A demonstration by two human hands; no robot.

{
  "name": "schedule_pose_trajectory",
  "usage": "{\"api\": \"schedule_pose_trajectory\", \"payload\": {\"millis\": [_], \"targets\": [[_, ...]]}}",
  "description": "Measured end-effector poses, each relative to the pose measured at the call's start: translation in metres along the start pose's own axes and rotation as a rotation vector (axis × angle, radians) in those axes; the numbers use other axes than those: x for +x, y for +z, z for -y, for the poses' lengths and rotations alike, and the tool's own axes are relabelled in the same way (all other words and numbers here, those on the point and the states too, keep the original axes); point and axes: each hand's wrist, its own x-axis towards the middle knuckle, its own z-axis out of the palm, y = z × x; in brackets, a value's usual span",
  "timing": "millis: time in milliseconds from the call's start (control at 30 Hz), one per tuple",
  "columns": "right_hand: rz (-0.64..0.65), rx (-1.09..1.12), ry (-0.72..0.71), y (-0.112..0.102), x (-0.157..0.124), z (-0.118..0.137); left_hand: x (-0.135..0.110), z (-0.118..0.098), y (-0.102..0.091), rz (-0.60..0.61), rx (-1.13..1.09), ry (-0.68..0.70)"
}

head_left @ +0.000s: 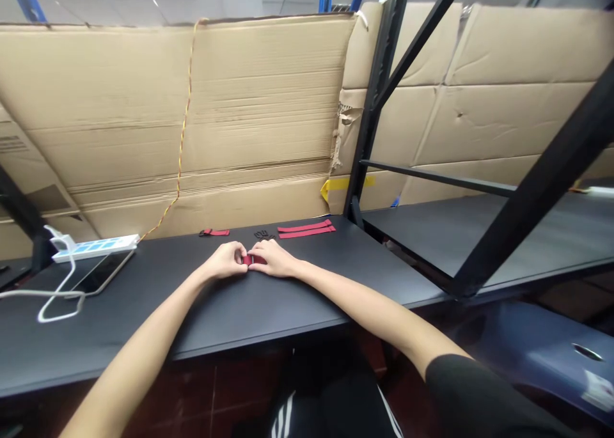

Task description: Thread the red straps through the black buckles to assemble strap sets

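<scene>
The person wears a black short sleeve (472, 393) ending at the upper right arm, and black trousers (326, 393) marked with white stripes (283, 420).

Nothing legible anywhere: just a small printed block on the cardboard (12, 144) at far left, too blurred to read, and indistinct blue markings along the power strip (96, 247).

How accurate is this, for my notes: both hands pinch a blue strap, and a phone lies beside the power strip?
The color is wrong: in the head view, the left hand and right hand pinch a red strap, not blue. The phone lies beside the power strip, as you said.
</scene>
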Motion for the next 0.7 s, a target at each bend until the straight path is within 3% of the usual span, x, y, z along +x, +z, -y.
{"api": "schedule_pose_trajectory", "payload": {"millis": [167, 367, 433, 500, 567, 633, 700], "targets": [[-0.03, -0.054, -0.042, 0.0, 0.001, -0.002, 0.001, 0.003, 0.006, 0.015, -0.113, 0.103], [-0.108, -0.062, -0.028, 0.0, 0.002, -0.004, 0.008, 0.012, 0.01, 0.012, -0.388, -0.032], [-0.106, -0.049, -0.004, -0.001, 0.001, -0.006, 0.009, 0.017, 0.007, -0.06, -0.423, -0.1], [-0.081, -0.029, 0.02, -0.003, 0.0, -0.007, 0.009, 0.024, 0.001, -0.204, -0.354, -0.192], [-0.063, 0.002, 0.044, -0.004, -0.001, -0.009, 0.007, 0.03, -0.005, -0.355, -0.149, -0.243], [-0.061, 0.046, 0.068, -0.004, -0.002, -0.01, 0.003, 0.033, -0.01, -0.446, 0.095, -0.181], [-0.065, 0.103, 0.082, -0.003, -0.002, -0.011, 0.0, 0.031, -0.01, -0.44, 0.238, -0.037]]}}
